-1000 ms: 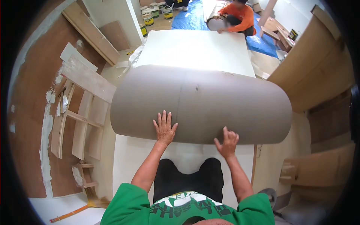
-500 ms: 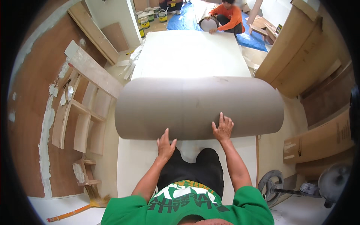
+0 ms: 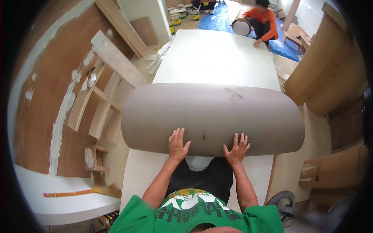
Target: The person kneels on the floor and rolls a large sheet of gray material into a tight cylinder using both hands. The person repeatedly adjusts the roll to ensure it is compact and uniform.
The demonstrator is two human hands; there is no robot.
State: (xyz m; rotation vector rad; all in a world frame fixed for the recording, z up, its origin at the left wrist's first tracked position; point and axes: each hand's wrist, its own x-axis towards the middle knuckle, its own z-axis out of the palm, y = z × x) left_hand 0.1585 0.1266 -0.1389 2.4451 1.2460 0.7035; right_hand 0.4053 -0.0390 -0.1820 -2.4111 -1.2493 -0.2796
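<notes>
A wide grey-brown sheet, curled into a large roll (image 3: pixel 155 112), lies crosswise over a long white panel (image 3: pixel 217 54). My left hand (image 3: pixel 178 145) rests open on the roll's near side, palm down. My right hand (image 3: pixel 236 149) presses flat against the same side a little farther right, with its fingers spread. Between and above my hands the roll has dark smudges. At the panel's far end a person in an orange top (image 3: pixel 264 23) crouches, one hand on the panel's corner and the other by a round white-ended tube (image 3: pixel 241 27).
Wooden shelf frames (image 3: pixel 101 103) stand on the left, with a broom (image 3: pixel 74 193) nearer me. Paint buckets (image 3: pixel 176 18) and a blue tarp (image 3: pixel 215 19) are at the back. Large cardboard pieces (image 3: pixel 326 58) lean on the right, above a fan-like round object (image 3: pixel 283 202).
The roll has turned toward me: its dark mark sits lower and another smudge shows near the top. My hands now lie flatter on it, and my view has shifted left.
</notes>
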